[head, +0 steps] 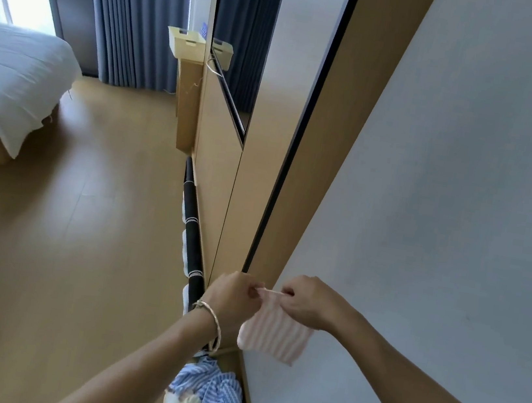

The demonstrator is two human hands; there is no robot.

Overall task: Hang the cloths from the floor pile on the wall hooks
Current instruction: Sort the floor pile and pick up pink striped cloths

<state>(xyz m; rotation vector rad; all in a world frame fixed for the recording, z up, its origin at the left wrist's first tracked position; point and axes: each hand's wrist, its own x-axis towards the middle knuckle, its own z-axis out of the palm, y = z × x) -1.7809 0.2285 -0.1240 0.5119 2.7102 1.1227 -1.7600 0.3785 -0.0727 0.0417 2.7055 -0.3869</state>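
Observation:
A small pink-and-white striped cloth (274,335) hangs flat against the grey wall (442,226), low in the head view. My left hand (234,296) pinches its top left corner. My right hand (305,304) pinches the top edge just to the right, and a thin loop of the cloth stretches between my fingers. Below my arms lies the floor pile (209,398), with a blue-and-white striped cloth on top and a pale floral one under it. I see no hook; my hands may hide it.
A wooden wardrobe (217,194) with a mirror door stands left of the wall. A black rod (191,225) carrying several pale cloths runs along its base. A bed (11,80) with white bedding is at far left, curtains (130,11) behind, wooden floor (69,208) between.

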